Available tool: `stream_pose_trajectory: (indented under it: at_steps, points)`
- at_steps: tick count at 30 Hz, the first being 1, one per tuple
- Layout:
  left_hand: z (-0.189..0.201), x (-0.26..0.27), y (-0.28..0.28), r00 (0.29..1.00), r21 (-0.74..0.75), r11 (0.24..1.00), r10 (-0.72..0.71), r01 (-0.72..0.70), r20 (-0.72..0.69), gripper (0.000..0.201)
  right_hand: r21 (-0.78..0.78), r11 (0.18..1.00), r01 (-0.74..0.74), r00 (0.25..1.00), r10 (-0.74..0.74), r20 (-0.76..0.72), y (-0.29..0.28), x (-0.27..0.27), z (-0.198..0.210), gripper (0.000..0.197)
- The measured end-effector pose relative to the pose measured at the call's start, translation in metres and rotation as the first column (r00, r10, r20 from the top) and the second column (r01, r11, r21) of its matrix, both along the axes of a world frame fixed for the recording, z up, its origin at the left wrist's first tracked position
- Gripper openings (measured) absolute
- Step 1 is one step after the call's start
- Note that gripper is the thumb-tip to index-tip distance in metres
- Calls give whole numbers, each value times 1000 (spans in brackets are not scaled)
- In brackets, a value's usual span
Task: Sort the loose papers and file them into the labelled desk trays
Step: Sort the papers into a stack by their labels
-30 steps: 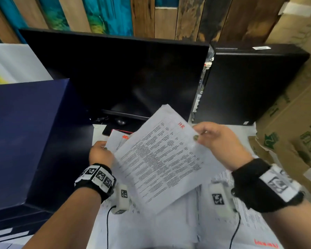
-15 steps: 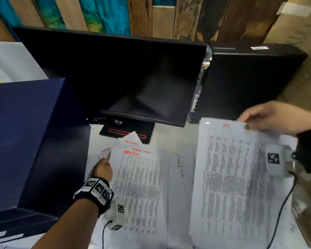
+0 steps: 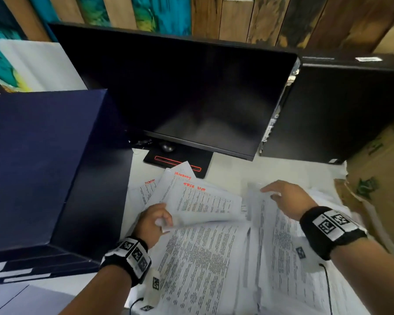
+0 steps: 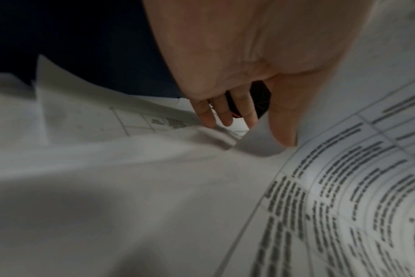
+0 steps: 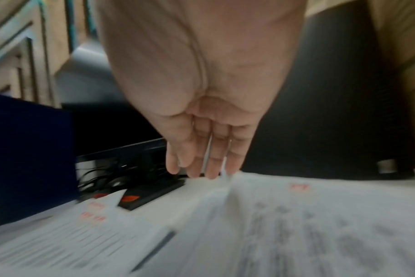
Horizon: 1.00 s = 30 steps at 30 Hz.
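Observation:
Loose printed papers cover the white desk. My left hand (image 3: 162,220) pinches the near left corner of a sheet with red handwriting at its top (image 3: 205,201) and lifts that corner off the heap. In the left wrist view the left hand (image 4: 254,131) has its thumb and fingers pointing down at the sheets. My right hand (image 3: 273,192) hovers with straight fingers over the right-hand paper pile (image 3: 289,258) and holds nothing. The right wrist view shows the right hand (image 5: 201,168) just above the blurred pages. A dark blue stack of desk trays (image 3: 43,155) stands at the left.
A black monitor (image 3: 191,98) on its stand (image 3: 178,160) is right behind the papers. A black computer tower (image 3: 339,110) stands at the back right, with cardboard boxes (image 3: 384,178) along the right edge. White labels (image 3: 9,271) mark the tray fronts at the lower left.
The right hand carried a sheet to the right pile, let go of it, and moved back toward the middle. The left hand has lifted a corner of the red-marked sheet.

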State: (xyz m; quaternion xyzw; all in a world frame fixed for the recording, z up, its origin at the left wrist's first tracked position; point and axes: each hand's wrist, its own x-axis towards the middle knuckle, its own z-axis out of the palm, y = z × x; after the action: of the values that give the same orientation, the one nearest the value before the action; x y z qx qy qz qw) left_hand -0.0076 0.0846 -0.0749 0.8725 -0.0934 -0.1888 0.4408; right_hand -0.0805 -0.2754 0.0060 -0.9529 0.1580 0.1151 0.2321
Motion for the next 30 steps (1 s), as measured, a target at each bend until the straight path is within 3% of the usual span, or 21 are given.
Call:
stream_pose_trajectory:
  at_steps: [2,4,8,10,13,16,19,22,26,30]
  points:
    - [0,-4,6,1000,-13,1000,-17,17,9,56,98,991,-88,996,88,6,27,7,-9,32]
    - [3,-8,8,1000,-74,997,11,-13,-19,59,233,969,-80,996,84,-8,47,14,-23,30]
    - [10,-15,13,995,-142,989,33,-45,-90,39,326,943,-66,987,109,-115,69,19,-48,30]
    - [11,-17,16,994,-157,986,30,-46,-106,38,282,952,-117,977,161,-138,77,23,-54,46]
    - [16,-20,17,994,-187,982,20,-40,-111,30,88,978,-188,950,204,-235,88,26,-57,59]
    - [19,-20,19,994,-192,981,12,-32,-106,31,-29,967,-253,922,232,-311,100,24,-59,53]
    - [19,-18,22,996,-176,984,12,-27,-85,44,67,951,-302,887,306,-347,110,23,-59,41]
    - [19,-15,21,994,-181,981,50,-68,-100,38,148,958,-244,920,277,-278,109,23,-46,37]
    - [23,-11,13,983,-165,974,140,-158,-117,28,141,989,-45,994,59,-96,92,30,-2,46]
    - [20,-6,6,955,-144,950,254,-277,-155,31,89,991,95,989,-105,105,73,33,48,43]
